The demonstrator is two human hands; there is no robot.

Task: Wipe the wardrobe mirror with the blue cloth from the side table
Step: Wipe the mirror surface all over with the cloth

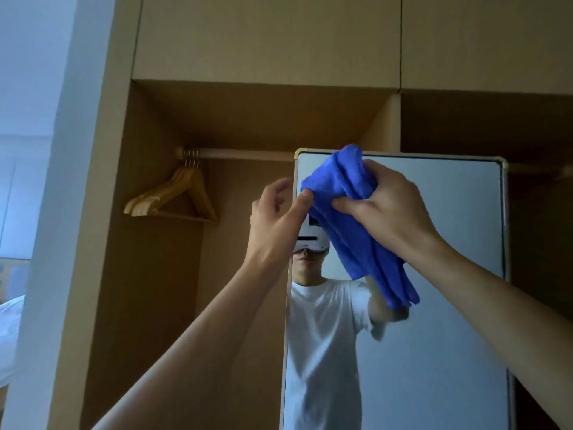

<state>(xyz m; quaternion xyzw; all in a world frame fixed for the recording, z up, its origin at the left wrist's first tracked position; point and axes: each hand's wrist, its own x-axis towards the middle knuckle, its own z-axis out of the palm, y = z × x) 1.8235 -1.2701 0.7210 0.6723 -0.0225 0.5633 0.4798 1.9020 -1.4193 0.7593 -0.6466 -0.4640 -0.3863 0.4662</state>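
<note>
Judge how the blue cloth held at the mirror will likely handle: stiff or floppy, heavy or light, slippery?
The blue cloth is probably floppy: it bunches in the right hand and its free end hangs in loose folds. Likely light, since that one hand holds it aloft by a gathered part. Its fuzzy-looking surface probably won't slip.

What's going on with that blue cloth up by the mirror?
A person seems about to wipe the mirror. The right hand holds the bunched blue cloth up at the mirror's top left corner, and the rest hangs down in folds. The left hand has its thumb on the cloth's left edge, fingers loosely curled. I cannot tell whether the cloth touches the glass yet. Wooden hangers hang on the rail to the left.
</note>
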